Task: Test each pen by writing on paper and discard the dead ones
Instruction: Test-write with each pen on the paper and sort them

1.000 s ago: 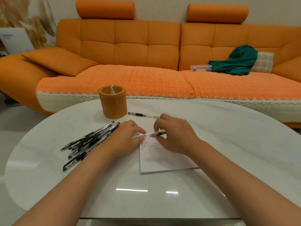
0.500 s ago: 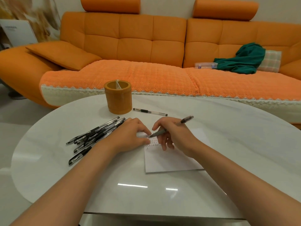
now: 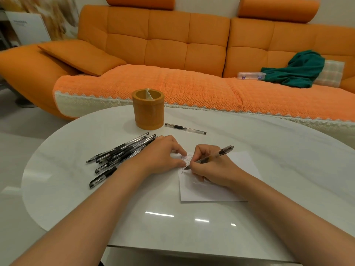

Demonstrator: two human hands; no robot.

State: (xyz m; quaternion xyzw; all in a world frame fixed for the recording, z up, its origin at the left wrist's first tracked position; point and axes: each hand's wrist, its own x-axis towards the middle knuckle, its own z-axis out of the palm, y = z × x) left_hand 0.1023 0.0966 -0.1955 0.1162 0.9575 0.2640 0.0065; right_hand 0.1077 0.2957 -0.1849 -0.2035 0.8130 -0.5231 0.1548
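Heap of black-gripped pens (image 3: 123, 156) is lying loose on the white worktop (image 3: 76, 189), at nine o'clock from the paper (image 3: 211, 191), its right ends running out of sight under the left hand (image 3: 161, 156). That hand is resting palm down, gripping nothing; its fingers (image 3: 178, 150) are bent loosely and pressing down on the paper's ten o'clock corner. At twelve o'clock from this hand an orange-brown round pot (image 3: 148, 109) is standing upright; something pale is showing inside, cannot tell what. A single pen (image 3: 185, 128) is lying apart just beside the pot's base, at three o'clock from it. The right hand (image 3: 217, 169) is resting on the paper, its fingers (image 3: 199, 150) curling round a clear-barrelled pen (image 3: 215, 157) and pinching it at the dark grip. The tip is touching the sheet below rows of small written marks, the back end pointing to two o'clock. Beyond the worktop an orange sofa (image 3: 172, 45) is carrying a green cloth (image 3: 295, 72), with a clear plastic box (image 3: 250, 75) at nine o'clock beside it.
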